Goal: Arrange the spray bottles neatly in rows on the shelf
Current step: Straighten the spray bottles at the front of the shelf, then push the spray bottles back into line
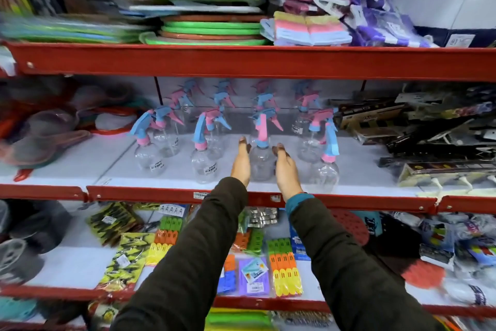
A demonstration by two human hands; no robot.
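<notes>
Several clear spray bottles with pink-and-blue trigger heads stand in rough rows on the white middle shelf (171,179). In the front row are one on the left (148,155), one beside it (204,161), a centre bottle (261,160) and one on the right (324,167). My left hand (240,163) and my right hand (285,168) flank the centre bottle, palms facing in and fingers stretched forward. They lie against its sides or very close; I see no closed grip. More bottles (304,118) stand behind, blurred.
The red shelf lip (150,192) runs in front of the bottles. Strainers and scoops (51,126) crowd the left of this shelf, dark boxed goods (418,126) the right. Stacked mats (209,19) fill the shelf above; packets of pegs (284,269) lie below.
</notes>
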